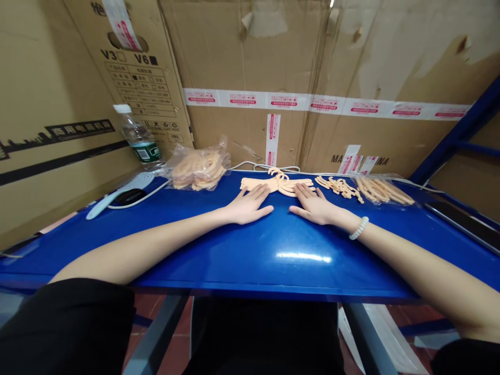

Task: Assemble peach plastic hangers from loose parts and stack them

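Pale orange hanger parts (pixel 278 182) lay in an overlapping row toward the far side of the table (pixel 234 260), with curved hook ends at the middle pointing away from you. Your left hand (pixel 249 204) lay palm down, opened out, its fingertips on the row's left half. Your right hand (pixel 315 206) mirrored it on the right half, thumb spread. Neither hand was closed around anything.

The thumbs pointed toward each other with a gap between them. Your widest room was the glossy blue surface from your wrists to the near edge, bounded by your forearms. Beyond the row, space was tight: a cable (pixel 269 165) ran just behind it, then the cardboard (pixel 242 57) rose like a wall.

Beside the row, to the right, was one heap of small curved pieces (pixel 339 187), too tangled to count. There were two clear bags of orange parts: one bag (pixel 385 190) right of that heap, the other bag (pixel 201 169) left of the row. Farther left were one bottle (pixel 141 140), one brush (pixel 121 194) and one black oval thing (pixel 131 196). One dark flat object (pixel 464 225) lay along the right end. One beaded bracelet (pixel 359 228) circled your right wrist.
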Tool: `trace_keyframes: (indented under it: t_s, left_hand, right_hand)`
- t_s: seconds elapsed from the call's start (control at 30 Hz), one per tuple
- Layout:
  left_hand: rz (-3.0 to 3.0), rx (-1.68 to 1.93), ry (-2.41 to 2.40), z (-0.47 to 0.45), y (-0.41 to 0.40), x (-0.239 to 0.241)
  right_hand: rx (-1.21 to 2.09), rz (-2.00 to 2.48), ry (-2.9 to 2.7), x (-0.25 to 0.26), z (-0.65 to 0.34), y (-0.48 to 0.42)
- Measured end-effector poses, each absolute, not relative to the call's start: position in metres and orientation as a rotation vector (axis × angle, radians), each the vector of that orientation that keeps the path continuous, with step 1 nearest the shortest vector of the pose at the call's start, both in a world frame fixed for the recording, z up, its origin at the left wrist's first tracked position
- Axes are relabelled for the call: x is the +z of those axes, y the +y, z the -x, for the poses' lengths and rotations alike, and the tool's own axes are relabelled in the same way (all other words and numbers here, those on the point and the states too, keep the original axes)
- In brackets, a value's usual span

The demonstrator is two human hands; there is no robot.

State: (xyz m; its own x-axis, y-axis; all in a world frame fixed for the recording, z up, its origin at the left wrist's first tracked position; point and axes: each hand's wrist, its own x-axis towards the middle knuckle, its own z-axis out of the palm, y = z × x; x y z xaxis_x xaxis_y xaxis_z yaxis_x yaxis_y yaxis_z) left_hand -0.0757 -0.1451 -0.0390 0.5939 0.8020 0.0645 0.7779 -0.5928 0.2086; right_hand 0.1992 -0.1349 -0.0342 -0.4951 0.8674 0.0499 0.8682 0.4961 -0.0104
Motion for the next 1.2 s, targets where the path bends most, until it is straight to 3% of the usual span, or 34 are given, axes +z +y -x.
trace_keyframes:
  t_s: [0.4, 0.83, 0.97, 1.2]
  left_hand:
    - [-2.663, 0.459, 1.284, 0.080, -0.151, -0.040]
    - [-2.785, 0.828, 1.099, 0.082, -0.146, -0.044]
    - [-2.839, 0.783, 0.773, 0.083, -0.147, -0.043]
    - [-2.846, 0.778, 0.739, 0.082, -0.149, -0.044]
  right_hand:
    - [-0.393, 1.159, -2.660, -0.029, -0.196, -0.152]
    - [-0.356, 0.876, -2.698, -0.025, -0.194, -0.155]
    - [-0.340, 0.882, -2.733, -0.025, -0.192, -0.159]
    - [-0.324, 0.895, -2.742, -0.025, -0.191, -0.162]
